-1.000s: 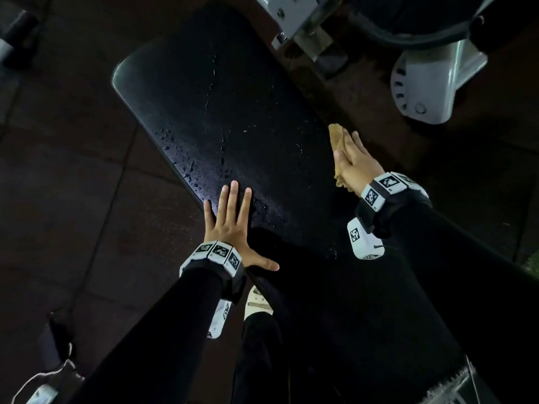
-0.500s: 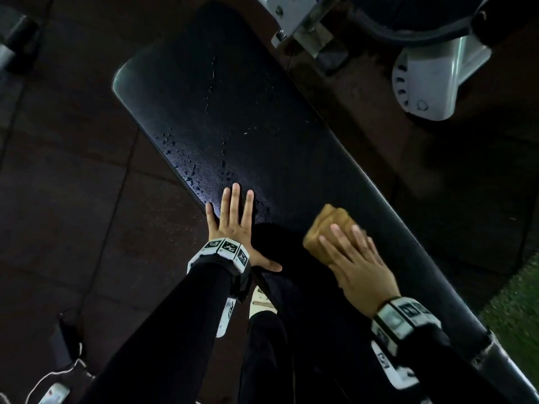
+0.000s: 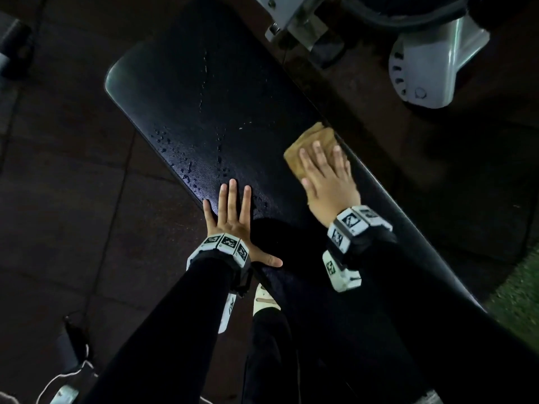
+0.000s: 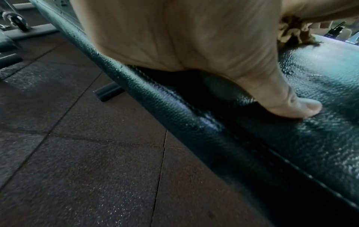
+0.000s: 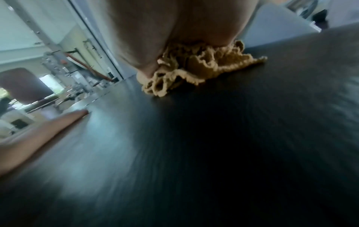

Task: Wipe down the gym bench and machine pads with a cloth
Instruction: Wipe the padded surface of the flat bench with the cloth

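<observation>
A long black padded gym bench (image 3: 204,106) runs diagonally through the head view, with water droplets (image 3: 186,167) on its left half. My right hand (image 3: 326,170) lies flat with straight fingers on a folded tan cloth (image 3: 309,141), pressing it onto the pad near the bench's right edge. In the right wrist view the cloth (image 5: 194,69) bunches under my palm. My left hand (image 3: 230,211) rests flat on the pad's left edge, fingers spread, thumb out to the right. The left wrist view shows that thumb (image 4: 299,107) on the bench (image 4: 194,119), with the cloth (image 4: 291,30) beyond.
A grey metal machine base (image 3: 428,59) and bracket (image 3: 297,21) stand beyond the bench's far right side. Dark rubber floor tiles (image 3: 64,176) surround the bench. My white shoe (image 3: 264,298) is beside the bench. A white cable (image 3: 58,380) lies at lower left, green turf (image 3: 522,290) at right.
My right hand has slid the cloth from the middle of the pad back up toward the right edge, after sweeping down from there. The left hand has stayed planted on the bench.
</observation>
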Demonstrator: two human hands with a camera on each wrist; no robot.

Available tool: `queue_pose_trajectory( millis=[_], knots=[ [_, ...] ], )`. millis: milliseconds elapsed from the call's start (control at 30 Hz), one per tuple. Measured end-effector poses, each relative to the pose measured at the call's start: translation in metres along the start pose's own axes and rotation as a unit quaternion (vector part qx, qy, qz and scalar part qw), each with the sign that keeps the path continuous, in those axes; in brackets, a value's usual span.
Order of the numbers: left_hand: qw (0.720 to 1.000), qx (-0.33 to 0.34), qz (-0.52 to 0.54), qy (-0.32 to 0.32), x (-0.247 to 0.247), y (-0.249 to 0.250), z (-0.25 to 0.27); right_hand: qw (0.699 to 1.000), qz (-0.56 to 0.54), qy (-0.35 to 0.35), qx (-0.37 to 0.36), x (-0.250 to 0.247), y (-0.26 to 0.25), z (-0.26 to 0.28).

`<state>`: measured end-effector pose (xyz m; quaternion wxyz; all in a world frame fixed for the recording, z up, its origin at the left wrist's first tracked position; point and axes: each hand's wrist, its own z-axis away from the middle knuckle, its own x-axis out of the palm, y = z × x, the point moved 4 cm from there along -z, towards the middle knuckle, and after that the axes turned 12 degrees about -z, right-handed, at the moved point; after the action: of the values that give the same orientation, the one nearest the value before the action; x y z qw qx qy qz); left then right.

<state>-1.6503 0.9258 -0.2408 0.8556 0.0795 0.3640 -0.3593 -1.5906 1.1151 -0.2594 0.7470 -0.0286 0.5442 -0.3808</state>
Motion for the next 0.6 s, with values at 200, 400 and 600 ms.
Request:
queue_pose_trajectory(
  millis=[200, 400, 600],
  knots=[
    [1.0, 0.001, -0.007, -0.003, 0.0, 0.0, 0.0, 0.995, 0.04, -0.059, -0.076, 0.028, 0.014, 0.099],
    [1.0, 0.011, -0.004, -0.01, 0.0, 0.0, 0.001, 0.998, -0.028, -0.032, 0.051, 0.002, 0.085, 0.109],
    [1.0, 0.014, 0.004, -0.006, -0.002, 0.001, 0.003, 0.994, -0.076, 0.028, 0.068, -0.019, 0.074, 0.009]
  ],
)
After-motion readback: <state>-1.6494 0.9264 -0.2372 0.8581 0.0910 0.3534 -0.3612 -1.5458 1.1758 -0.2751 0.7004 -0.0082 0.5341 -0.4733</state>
